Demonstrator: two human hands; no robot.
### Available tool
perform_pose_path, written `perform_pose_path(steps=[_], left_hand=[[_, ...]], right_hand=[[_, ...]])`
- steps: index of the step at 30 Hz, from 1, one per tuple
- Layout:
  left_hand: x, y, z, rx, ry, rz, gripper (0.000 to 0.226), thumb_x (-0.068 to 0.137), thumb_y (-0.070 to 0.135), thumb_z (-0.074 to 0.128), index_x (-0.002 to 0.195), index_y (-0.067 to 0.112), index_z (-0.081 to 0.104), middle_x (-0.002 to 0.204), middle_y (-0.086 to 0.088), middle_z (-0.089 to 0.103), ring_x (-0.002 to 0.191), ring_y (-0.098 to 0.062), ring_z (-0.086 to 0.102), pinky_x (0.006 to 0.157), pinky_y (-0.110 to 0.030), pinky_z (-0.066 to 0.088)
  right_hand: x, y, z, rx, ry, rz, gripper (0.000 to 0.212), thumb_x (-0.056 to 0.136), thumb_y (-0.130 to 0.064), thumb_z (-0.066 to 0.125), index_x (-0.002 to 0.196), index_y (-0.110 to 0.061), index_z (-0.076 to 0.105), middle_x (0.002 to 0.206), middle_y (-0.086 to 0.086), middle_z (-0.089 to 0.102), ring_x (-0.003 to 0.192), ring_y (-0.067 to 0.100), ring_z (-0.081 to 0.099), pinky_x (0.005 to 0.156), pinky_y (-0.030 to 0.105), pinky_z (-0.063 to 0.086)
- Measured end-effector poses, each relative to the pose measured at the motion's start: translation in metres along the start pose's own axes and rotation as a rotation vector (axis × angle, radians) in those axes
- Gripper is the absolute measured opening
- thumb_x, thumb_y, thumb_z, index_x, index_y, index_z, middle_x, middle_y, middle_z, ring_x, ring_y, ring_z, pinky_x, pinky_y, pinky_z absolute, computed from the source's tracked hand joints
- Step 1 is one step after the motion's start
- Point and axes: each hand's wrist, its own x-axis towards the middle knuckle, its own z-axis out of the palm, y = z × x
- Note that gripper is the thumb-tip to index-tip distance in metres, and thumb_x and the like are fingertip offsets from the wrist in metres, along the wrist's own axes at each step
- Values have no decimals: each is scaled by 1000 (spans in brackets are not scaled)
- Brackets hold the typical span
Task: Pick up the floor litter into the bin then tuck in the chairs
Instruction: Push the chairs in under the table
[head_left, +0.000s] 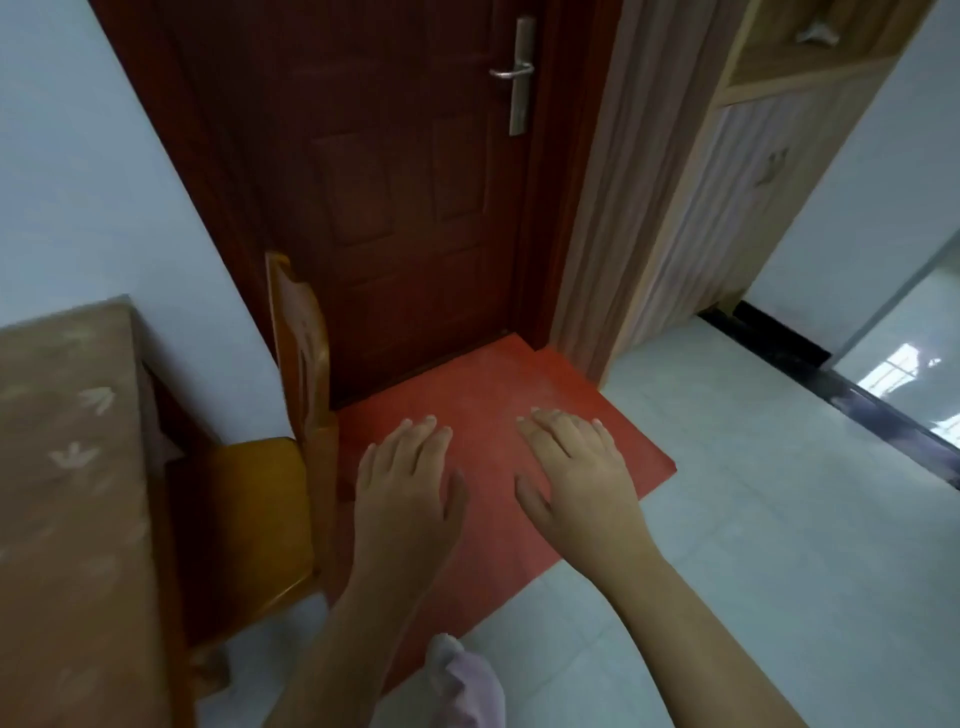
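Above red rectangular floor mat (467, 374), left hand (405, 483) and right hand (576, 467), each grip spread flat, holding nothing. At 9 o'clock, orange wooden chair (260, 509), seat showing just beside brown cloth-covered desk (67, 467). No litter or bin visible. Risk if shoved hard: ramming desk, snagging mat edge. No readable writing.

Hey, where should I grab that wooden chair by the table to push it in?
Grip the chair by the top of its backrest, coming from the red mat side with the left hand, the nearer one. The backrest stands upright and exposed there, and the seat faces the table, so a push should slide it under.
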Motion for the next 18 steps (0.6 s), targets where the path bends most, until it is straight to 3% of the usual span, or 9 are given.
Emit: perform_pose_path(steps=[10, 18], left_hand=[[140, -80, 34, 25, 106, -215, 42, 82, 27, 43, 109, 3, 64, 114, -16, 64, 108, -35, 58, 87, -55, 47], [175, -125, 44, 167, 99, -466, 44, 81, 27, 41, 112, 4, 62, 116, -15, 63, 107, -35, 57, 89, -49, 46]], right_hand=[[185, 7, 74, 68, -76, -199, 44, 79, -32, 42, 111, -10, 63, 112, 8, 65, 104, 27, 61, 91, 53, 43], [264, -3, 142, 220, -141, -416, 44, 79, -30, 44, 112, -8, 63, 113, 12, 66, 104, 27, 62, 93, 51, 43]])
